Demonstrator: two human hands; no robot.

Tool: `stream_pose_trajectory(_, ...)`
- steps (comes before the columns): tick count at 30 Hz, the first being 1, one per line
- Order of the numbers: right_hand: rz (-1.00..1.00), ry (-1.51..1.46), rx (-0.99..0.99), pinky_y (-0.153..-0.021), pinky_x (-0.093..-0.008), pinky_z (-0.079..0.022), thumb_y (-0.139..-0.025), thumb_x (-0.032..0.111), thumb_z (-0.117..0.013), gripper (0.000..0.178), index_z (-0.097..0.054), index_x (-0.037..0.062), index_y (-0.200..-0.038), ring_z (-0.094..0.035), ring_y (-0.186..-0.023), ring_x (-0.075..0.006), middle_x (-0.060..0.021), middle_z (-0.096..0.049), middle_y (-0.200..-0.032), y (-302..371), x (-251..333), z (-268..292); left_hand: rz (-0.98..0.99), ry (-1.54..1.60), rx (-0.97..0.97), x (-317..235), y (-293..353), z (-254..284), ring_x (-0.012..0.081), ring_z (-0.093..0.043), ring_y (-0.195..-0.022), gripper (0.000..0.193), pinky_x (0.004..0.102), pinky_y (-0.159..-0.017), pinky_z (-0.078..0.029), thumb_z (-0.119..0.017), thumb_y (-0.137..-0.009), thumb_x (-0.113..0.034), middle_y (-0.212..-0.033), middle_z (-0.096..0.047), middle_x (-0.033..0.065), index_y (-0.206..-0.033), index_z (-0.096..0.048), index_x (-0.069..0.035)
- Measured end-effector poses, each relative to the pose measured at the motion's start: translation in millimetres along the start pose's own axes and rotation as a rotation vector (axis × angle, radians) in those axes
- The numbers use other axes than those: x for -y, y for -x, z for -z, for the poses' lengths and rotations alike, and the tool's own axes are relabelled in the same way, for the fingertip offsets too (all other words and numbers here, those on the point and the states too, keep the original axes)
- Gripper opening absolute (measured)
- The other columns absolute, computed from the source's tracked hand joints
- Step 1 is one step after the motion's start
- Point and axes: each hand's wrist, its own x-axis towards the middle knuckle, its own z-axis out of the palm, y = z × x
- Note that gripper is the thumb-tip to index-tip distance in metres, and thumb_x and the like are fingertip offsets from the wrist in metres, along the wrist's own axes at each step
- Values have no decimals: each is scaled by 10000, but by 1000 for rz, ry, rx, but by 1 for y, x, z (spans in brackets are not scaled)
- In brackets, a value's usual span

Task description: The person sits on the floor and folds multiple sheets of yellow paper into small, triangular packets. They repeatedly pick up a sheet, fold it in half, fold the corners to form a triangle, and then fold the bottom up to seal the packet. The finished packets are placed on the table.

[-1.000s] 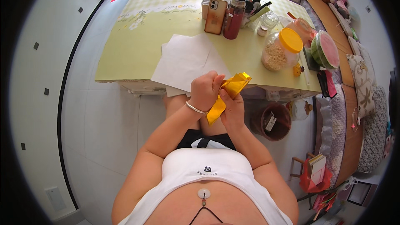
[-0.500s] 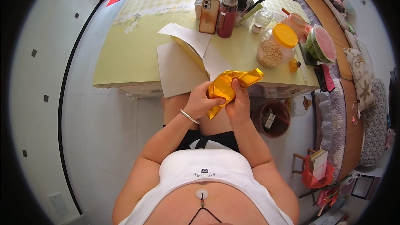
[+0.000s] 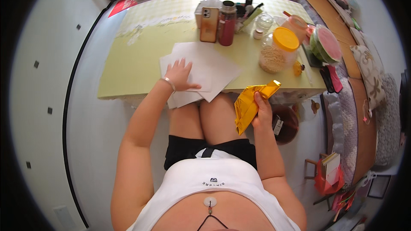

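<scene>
My left hand (image 3: 179,75) lies spread and flat on white sheets of paper (image 3: 220,70) at the table's near edge. The sheets overlap, and some jut out past the edge above my lap. In my right hand (image 3: 262,111) is a folded piece of shiny gold foil paper (image 3: 248,105), gripped between thumb and fingers. It hangs in front of the table edge, above my right thigh. Part of the foil and most of the fingers gripping it are hidden from view.
On the table (image 3: 128,66) stand a phone (image 3: 209,25), a dark red flask (image 3: 227,25), a yellow-lidded jar of grains (image 3: 276,51) and a cut watermelon (image 3: 326,45). A dark bin (image 3: 287,126) is on the floor at right. A red bag with books (image 3: 329,175) sits on a stool.
My left hand has let go of the gold foil paper and moved left onto the sheets. The raised sheet now lies flat. My right hand has shifted slightly right, still holding the foil.
</scene>
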Motion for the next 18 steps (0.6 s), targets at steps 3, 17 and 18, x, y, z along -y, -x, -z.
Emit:
stream_pose_trajectory(3, 57, 13, -82, -973, -434, -545, -958, 98, -694, 293, -617, 59, -1238, -662, -1093, -255, -76, -687, -1171, -10, 6, 31, 27, -21, -66, -10, 5, -32, 480, -255, -1482, 1189, 546, -1172, -309, -747, -705, -738, -1608, -242, 298, -1557, -310, -33)
stream_pose_trajectory(17, 93, 28, -146, -916, -355, -555, -927, 65, -731, 301, -622, 12, -1203, -672, -1028, -209, -61, -678, -1125, 0, 23, 57, 68, 153, -72, -18, -5, -25, 458, -309, -1450, 1111, 516, -1158, -329, -792, -674, -704, -1547, -343, 304, -1450, -453, 16)
stream_pose_trajectory(18, 87, 51, -102, -914, -354, -555, -929, 65, -728, 296, -622, 8, -1199, -672, -1028, -208, -64, -678, -1124, 0, 29, 46, 95, 210, -35, -15, -13, -24, 462, -304, -1456, 1088, 562, -1143, -330, -765, -696, -720, -1558, -337, 295, -1447, -464, 7)
